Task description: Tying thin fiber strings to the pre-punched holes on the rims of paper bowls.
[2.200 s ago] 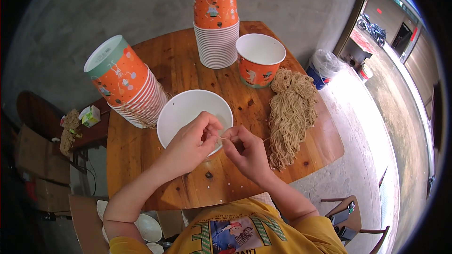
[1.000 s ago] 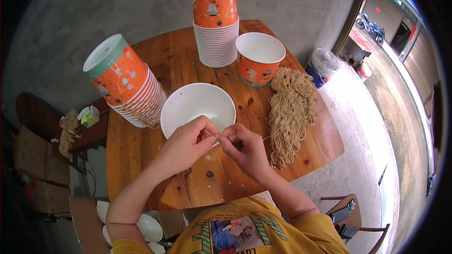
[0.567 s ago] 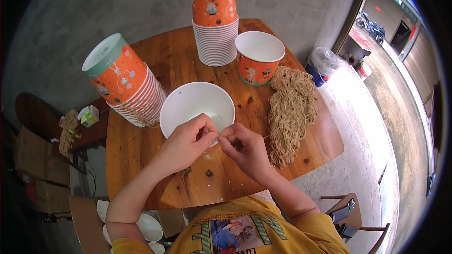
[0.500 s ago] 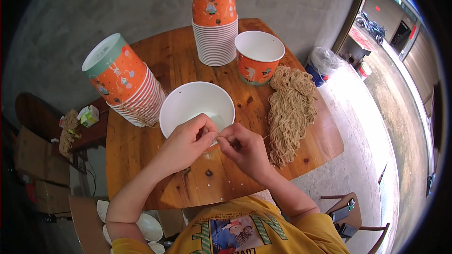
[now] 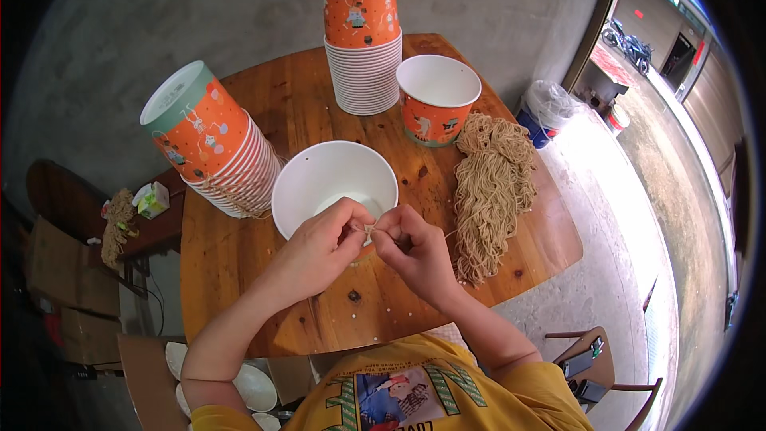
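A white-lined paper bucket stands upright near the middle of the table, its near rim partly hidden by my hands. Over that rim my left hand pinches a thin tan string, and my right hand pinches the same string close beside it. A small loop or crossing of string shows between the fingertips. Right of my right hand lies a thick bundle of tan string. One more orange bucket stands upright behind the bundle.
A tall stack of upside-down buckets rises at the back of the wooden table. Another stack leans at the left, string draped over its lower rims. A chair holding dark devices is at the lower right; a lined bin stands beyond the table.
My fingertips have shifted slightly, and the string between them now shows as a small loop or crossing. The buckets and the bundle stay where they were.
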The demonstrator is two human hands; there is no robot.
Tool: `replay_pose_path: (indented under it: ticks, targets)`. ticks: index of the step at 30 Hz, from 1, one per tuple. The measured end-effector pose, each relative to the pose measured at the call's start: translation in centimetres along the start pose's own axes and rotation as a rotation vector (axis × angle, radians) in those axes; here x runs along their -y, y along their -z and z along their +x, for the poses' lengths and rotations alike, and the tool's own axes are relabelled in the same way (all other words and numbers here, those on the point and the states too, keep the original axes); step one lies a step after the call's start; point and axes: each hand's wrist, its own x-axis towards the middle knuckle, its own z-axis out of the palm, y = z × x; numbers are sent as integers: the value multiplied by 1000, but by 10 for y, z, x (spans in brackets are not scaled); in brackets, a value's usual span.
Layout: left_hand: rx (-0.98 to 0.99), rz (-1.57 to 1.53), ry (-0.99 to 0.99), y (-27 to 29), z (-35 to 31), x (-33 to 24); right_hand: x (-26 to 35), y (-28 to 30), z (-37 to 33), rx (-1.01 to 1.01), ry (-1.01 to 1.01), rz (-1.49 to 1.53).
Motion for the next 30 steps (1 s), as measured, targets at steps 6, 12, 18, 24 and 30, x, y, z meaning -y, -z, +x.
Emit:
replay_pose_path:
  ticks: [6, 12, 18, 24, 30]
  targets:
    - [32, -95, 72, 1, 5, 5, -3, 1, 1, 19, -5, 11]
    - [19, -51, 66, 1, 7, 3, -1, 3, 0, 35, 6, -81]
    - [-91, 202, -222, -2, 5, 0, 1, 4, -1, 51, 68, -124]
    - [-203, 205, -322, -4, 6, 2, 3, 5, -1, 8, 18, -67]
    - [-277, 188, -226, -17, -8, -4, -1, 6, -1, -27, 51, -67]
